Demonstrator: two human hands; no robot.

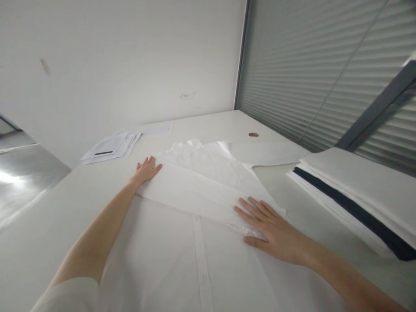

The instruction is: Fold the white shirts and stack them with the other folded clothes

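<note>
Nearest you: your own bare forearms and the lower front of the white shirt (169, 251), spread on the white table (78, 199), button placket (200, 264) facing up. One sleeve (195, 188) lies slantwise across the chest. Left hand (146, 170) is palm-down at its far-left end; right hand (271, 232) is flat at the other end, fingers spread. Neither is pinching cloth.

Fabric reads light, thin, limp; probably a bit slick, wrinkles easily, not fragile. Best hold: edges and seams, two-handed; mid-panel grabs would bunch it. Collar area (188, 146) is crumpled and shiny; can't tell if that's fabric or plastic.

Around: other sleeve (269, 152) stretches right, toward the folded stack (357, 169), white with one dark layer. That stack crowds the right side; can't tell if they touch. Loose papers (112, 145) sit far left, clear of the shirt. Table hole (253, 134) beyond, out of the way.
</note>
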